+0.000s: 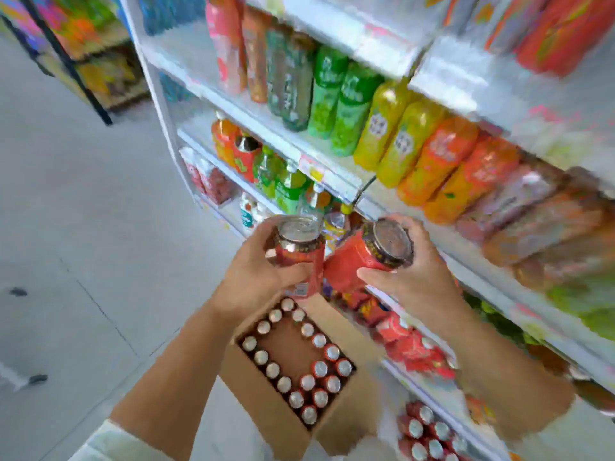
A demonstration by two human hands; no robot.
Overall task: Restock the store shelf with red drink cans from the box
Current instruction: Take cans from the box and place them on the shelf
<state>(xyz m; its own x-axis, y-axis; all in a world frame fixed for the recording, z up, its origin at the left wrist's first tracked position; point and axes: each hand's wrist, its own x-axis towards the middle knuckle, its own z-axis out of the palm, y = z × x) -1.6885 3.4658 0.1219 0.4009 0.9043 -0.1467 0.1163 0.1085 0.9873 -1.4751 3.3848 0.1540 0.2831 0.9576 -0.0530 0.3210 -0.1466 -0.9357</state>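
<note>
Obs., head view. Both hands were loaded, one red can each, held above the open box on the floor.

- Left hand: fingers and thumb were curled round the left can. The can was close to upright, silver lid facing up toward the camera.
- Right hand: fingers were wrapped round the right can. The long axis was tilted, lid up and to the right toward the shelf.
- The two cans sat side by side, bodies touching or nearly so; contact could not be confirmed.
- Boxed cans lined the box's edges, with its middle bare.

Key relation: the shelf stood to the person's right, and a row of shelved red cans lay low, below and right of both hands. The right hand was nearer it, the left hand on the far side over the box.

Judgement: the right can would go down and rightward first and needs righting before it is set down. The left can would follow across the box.
</note>
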